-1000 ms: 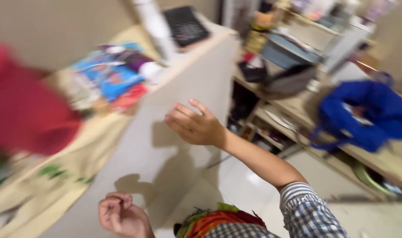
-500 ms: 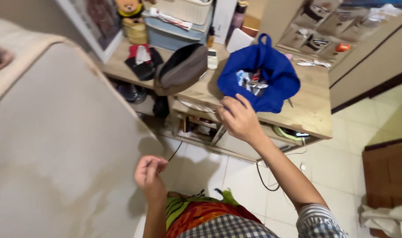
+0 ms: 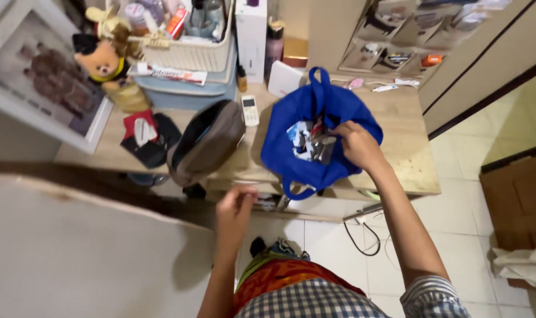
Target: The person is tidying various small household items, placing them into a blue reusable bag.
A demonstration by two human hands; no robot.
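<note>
- Right hand (image 3: 356, 146) reaches into the open mouth of a blue cloth bag (image 3: 315, 171); fingers curled closed on a dark, shiny packet (image 3: 323, 147) at the top of the bag's contents
- Blue cloth bag sits on the wooden table (image 3: 409, 159), near its front edge, one handle standing up at the back, one loop hanging over the table front
- Left hand (image 3: 235, 209) held out low in front of the table edge, apart from the bag; fingers bent inward, loosely closed, cannot tell whether anything is in them
- Grey-brown pouch (image 3: 206, 141) lies just left of the bag, tilted, with a white remote (image 3: 250, 110) between them at the back
- Further left: a folded black and red item (image 3: 144, 135), a stuffed bear (image 3: 103, 62), a pale woven basket (image 3: 188, 53) on a light blue box (image 3: 185, 91)
- White tiled floor (image 3: 456, 235) below, black cable (image 3: 362, 241) trailing on it
</note>
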